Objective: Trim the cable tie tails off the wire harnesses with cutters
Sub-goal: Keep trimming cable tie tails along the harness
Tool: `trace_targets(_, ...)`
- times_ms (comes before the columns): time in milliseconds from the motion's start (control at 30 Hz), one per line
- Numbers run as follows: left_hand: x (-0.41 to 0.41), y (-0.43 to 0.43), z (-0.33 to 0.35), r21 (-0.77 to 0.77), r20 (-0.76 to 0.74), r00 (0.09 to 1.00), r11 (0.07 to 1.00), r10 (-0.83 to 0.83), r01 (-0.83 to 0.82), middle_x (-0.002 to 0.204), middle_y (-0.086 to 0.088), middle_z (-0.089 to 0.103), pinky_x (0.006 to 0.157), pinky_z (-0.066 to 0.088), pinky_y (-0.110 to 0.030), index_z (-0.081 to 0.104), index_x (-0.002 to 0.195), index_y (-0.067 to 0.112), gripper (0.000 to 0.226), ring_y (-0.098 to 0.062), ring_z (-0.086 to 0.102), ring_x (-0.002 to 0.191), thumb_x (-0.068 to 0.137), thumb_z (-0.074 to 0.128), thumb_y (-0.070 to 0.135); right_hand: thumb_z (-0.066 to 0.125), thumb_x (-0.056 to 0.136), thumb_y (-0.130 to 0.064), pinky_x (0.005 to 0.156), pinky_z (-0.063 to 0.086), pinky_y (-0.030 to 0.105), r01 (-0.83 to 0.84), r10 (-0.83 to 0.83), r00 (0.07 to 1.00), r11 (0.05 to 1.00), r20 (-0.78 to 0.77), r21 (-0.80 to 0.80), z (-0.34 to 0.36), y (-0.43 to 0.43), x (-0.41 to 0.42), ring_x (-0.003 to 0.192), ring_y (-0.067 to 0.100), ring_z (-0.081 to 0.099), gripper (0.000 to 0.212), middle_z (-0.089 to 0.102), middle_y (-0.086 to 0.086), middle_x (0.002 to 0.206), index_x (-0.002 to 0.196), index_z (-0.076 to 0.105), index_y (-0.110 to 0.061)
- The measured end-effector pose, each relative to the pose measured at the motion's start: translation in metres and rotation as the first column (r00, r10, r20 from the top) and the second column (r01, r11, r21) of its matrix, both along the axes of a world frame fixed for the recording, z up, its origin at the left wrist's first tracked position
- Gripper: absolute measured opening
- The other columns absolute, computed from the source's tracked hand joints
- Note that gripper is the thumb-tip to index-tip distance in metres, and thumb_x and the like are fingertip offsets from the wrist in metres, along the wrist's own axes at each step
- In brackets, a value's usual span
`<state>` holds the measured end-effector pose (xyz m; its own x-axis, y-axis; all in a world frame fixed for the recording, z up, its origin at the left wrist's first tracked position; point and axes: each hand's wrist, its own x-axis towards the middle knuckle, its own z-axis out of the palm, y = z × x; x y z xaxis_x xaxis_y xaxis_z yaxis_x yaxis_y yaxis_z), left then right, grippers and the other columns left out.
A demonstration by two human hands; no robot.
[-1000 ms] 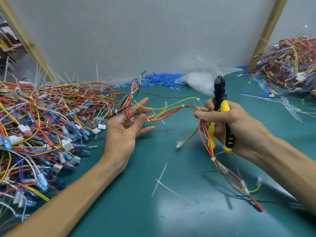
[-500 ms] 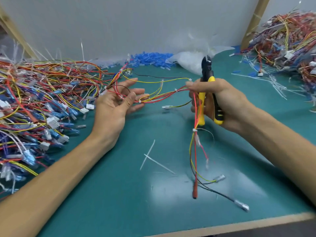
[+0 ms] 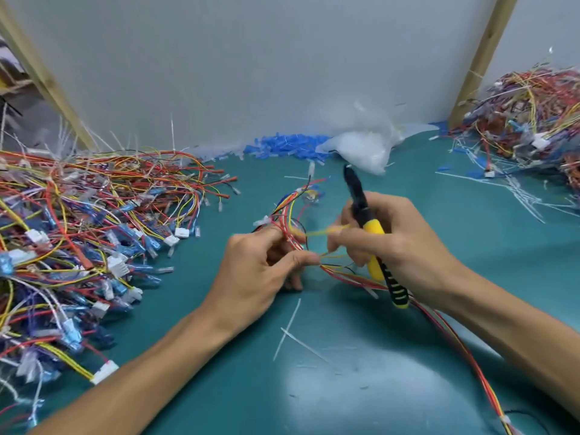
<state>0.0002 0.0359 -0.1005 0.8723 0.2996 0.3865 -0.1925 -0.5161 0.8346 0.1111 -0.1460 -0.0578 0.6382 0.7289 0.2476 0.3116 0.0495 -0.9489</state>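
A grey wall panel (image 3: 251, 73) closed the back of a teal green work mat (image 3: 345, 387). Far left of the yellow-handled black-nosed cutters (image 3: 372, 229) lay a big heap of red, yellow and blue wire harnesses (image 3: 78, 230), many with white tie tails standing up. Nearer to the cutters on their left, the left hand (image 3: 254, 277) pinched some red and yellow wires of one loose wire harness (image 3: 290, 211) between thumb and forefinger, and the other fingers were curled under. A small white cable tie (image 3: 262, 221) sat on this harness, just above the left hand. Below the cutters, a few cut white tails (image 3: 290, 321) lay on the mat.

The right hand (image 3: 398, 246) was clenched around the cutters' handles, nose up and away from the wires. Its fingertips seemed also to touch a yellow wire. Far right of the cutters was a second heap of harnesses (image 3: 533, 120).

The step in hand looked like sorting the wires to find a tie. To do it well, I think the tail should be drawn apart from the wires first. Then the blades should go flat against the tie head, so that no wire is nicked.
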Motion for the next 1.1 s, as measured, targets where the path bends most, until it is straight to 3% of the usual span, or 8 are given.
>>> trace_targets(167, -0.003, -0.009, 0.007, 0.363, 0.095, 0.993, 0.926, 0.068, -0.098, 0.065, 0.013, 0.059, 0.061, 0.038, -0.012, 0.068, 0.085, 0.016, 0.030, 0.000, 0.052, 0.060, 0.088, 0.075, 0.045, 0.087, 0.085, -0.021, 0.064, 0.044, 0.033, -0.033, 0.034, 0.999, 0.999, 0.023, -0.019, -0.003, 0.001, 0.002, 0.064, 0.016, 0.046, 0.014, 0.054, 0.014, 0.076, 0.085, 0.072, -0.022)
trace_targets(267, -0.007, -0.019, 0.006, 0.469, -0.028, 0.999, 0.883, 0.024, -0.008, 0.102, 0.004, 0.072, 0.081, 0.052, -0.035, 0.061, 0.128, 0.017, 0.037, -0.017, 0.065, 0.092, 0.095, 0.066, 0.035, 0.088, 0.084, -0.017, 0.061, 0.039, 0.019, -0.039, 0.036, 0.996, 0.999, 0.087, 0.031, -0.014, 0.009, -0.007, 0.063, 0.006, 0.043, 0.022, 0.048, -0.014, 0.069, 0.097, 0.070, -0.012)
trace_targets(333, -0.009, -0.023, 0.006, 0.479, -0.082, 0.997, 0.878, 0.012, 0.028, 0.106, 0.005, 0.070, 0.083, 0.053, -0.044, 0.056, 0.130, 0.021, 0.037, -0.024, 0.065, 0.099, 0.097, 0.059, 0.035, 0.085, 0.089, -0.013, 0.061, 0.039, 0.018, 0.011, -0.020, 0.968, 0.999, 0.250, 0.037, -0.018, 0.011, -0.012, 0.065, 0.001, 0.042, 0.026, 0.051, -0.021, 0.071, 0.091, 0.063, -0.026)
trace_targets(500, -0.014, -0.021, 0.008, 0.427, 0.000, 1.000, 0.904, 0.025, -0.023, 0.058, 0.011, 0.049, 0.059, 0.045, -0.034, 0.068, 0.094, 0.024, 0.035, -0.007, 0.046, 0.056, 0.098, 0.052, 0.055, 0.076, 0.088, 0.000, 0.062, 0.042, 0.017, 0.244, -0.280, 0.843, 0.960, 0.460, 0.137, -0.016, 0.006, -0.001, 0.064, 0.004, 0.045, 0.037, 0.055, -0.017, 0.075, 0.086, 0.055, -0.031)
trace_targets(733, -0.017, -0.017, 0.009, 0.409, 0.101, 0.995, 0.911, 0.010, -0.051, 0.058, 0.009, 0.045, 0.053, 0.032, -0.020, 0.066, 0.081, 0.019, 0.020, -0.006, 0.038, 0.052, 0.100, 0.063, 0.027, 0.067, 0.087, -0.014, 0.075, 0.053, 0.049, 0.650, -0.637, 0.509, 0.726, 0.579, 0.227, 0.004, -0.028, 0.065, 0.078, 0.033, 0.058, 0.007, 0.063, 0.007, 0.086, 0.092, 0.063, -0.014)
trace_targets(900, -0.016, -0.009, 0.008, 0.340, 0.061, 0.997, 0.938, 0.043, -0.062, 0.054, 0.007, 0.040, 0.051, 0.028, -0.021, 0.066, 0.076, 0.019, 0.022, -0.007, 0.035, 0.049, 0.097, 0.066, 0.026, 0.075, 0.082, -0.004, 0.084, 0.041, 0.029, 0.762, -0.592, 0.563, 0.641, 0.577, -0.086, 0.011, -0.047, 0.098, 0.097, 0.032, 0.061, 0.020, 0.062, 0.005, 0.095, 0.100, 0.076, -0.013)
trace_targets(1033, -0.015, -0.005, 0.011, 0.384, 0.055, 0.995, 0.918, 0.084, -0.098, 0.052, 0.006, 0.039, 0.051, 0.031, -0.027, 0.068, 0.076, 0.018, 0.022, -0.010, 0.035, 0.048, 0.096, 0.065, 0.027, 0.050, 0.066, -0.016, 0.060, 0.027, 0.037, 0.713, -0.409, 0.663, 0.601, 0.627, -0.361, 0.021, -0.057, 0.096, 0.086, 0.035, 0.045, 0.013, 0.048, 0.018, 0.085, 0.067, 0.055, -0.004)
trace_targets(1100, -0.015, -0.004, 0.014, 0.422, 0.044, 0.993, 0.899, 0.106, -0.115, 0.051, 0.006, 0.039, 0.051, 0.034, -0.029, 0.068, 0.077, 0.018, 0.022, -0.012, 0.036, 0.049, 0.096, 0.064, 0.029, 0.056, 0.071, -0.011, 0.070, 0.045, 0.038, 0.769, -0.458, 0.613, 0.534, 0.644, -0.352, 0.021, -0.060, 0.098, 0.097, 0.036, 0.046, 0.008, 0.047, 0.017, 0.105, 0.076, 0.054, -0.005)
